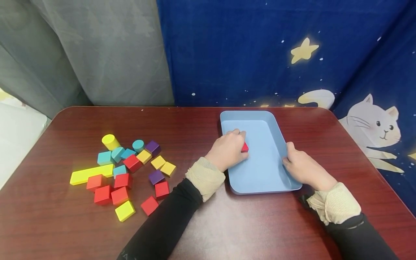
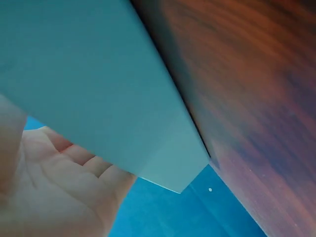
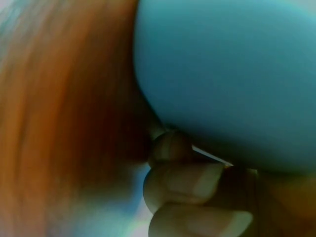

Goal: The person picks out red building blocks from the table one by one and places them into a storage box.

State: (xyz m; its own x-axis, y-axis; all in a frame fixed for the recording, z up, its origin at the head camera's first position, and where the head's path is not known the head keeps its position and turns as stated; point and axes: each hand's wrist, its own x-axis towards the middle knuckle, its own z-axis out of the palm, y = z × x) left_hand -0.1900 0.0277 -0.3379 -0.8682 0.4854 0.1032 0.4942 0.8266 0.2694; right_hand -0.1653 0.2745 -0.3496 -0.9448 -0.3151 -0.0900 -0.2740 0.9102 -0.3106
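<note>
The light blue tray [image 1: 260, 180] lies on the table, its long side running away from me. My left hand [image 1: 227, 150] reaches over the tray's left wall and holds a red block [image 1: 245, 147] inside it; most of the block is hidden behind the fingers. My right hand [image 1: 305, 166] grips the tray's right wall. In the left wrist view, the tray's outer side [image 2: 98, 89] hides the fingertips of the left hand [image 2: 59, 182]. Curled fingers [image 3: 182, 182] of the right hand meet the edge of the tray wall [image 3: 222, 74] in the right wrist view.
Left of the tray, a loose group of blocks lies on the brown table [image 1: 195, 231]: several red blocks [image 1: 103, 195], a long yellow bar [image 1: 92, 174], a yellow cylinder [image 1: 111, 142], blue pieces [image 1: 105, 158] and purple blocks [image 1: 153, 147]. Curtains [image 1: 227, 54] hang behind the table.
</note>
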